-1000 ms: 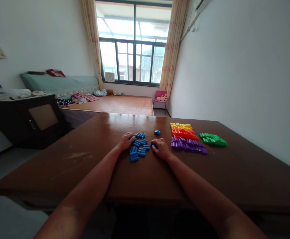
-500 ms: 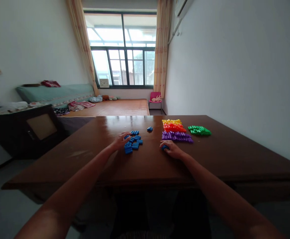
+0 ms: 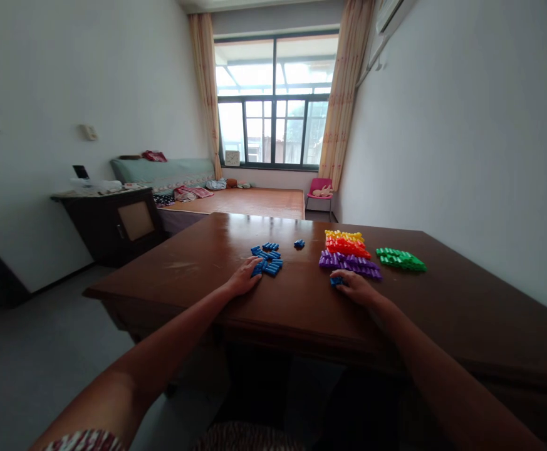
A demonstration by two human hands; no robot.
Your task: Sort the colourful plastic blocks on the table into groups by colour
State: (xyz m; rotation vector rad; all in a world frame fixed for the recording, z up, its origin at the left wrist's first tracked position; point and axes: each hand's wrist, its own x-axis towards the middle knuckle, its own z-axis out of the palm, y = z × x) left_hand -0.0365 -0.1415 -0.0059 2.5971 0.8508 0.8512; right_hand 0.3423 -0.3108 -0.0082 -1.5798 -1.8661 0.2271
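Small shiny blue tube-shaped pieces (image 3: 273, 267) lie in a loose pile left of the table's middle. My left hand (image 3: 244, 279) rests at the pile's near left side, its fingers stretched out and touching the closest pieces. On the right, my right hand (image 3: 354, 288) curls its thumb and fingers around a small blue cluster (image 3: 336, 282) on the tabletop; part of that cluster is hidden under the fingers. Just behind it lie rows of purple pieces (image 3: 349, 264). A separate little group of blue pieces (image 3: 299, 243) sits farther back, between the hands.
Red-orange pieces (image 3: 348, 246) and yellow pieces (image 3: 344, 235) lie in rows behind the purple ones. Green pieces (image 3: 401, 259) form a group farther right. The brown wooden table (image 3: 183, 269) has its left edge in view. Beyond stand a cabinet (image 3: 106, 228) and a pink chair (image 3: 319, 186).
The camera view has turned to the left. My left hand has come from the pile's upper left to its near left side. My right hand stays around the blue cluster.
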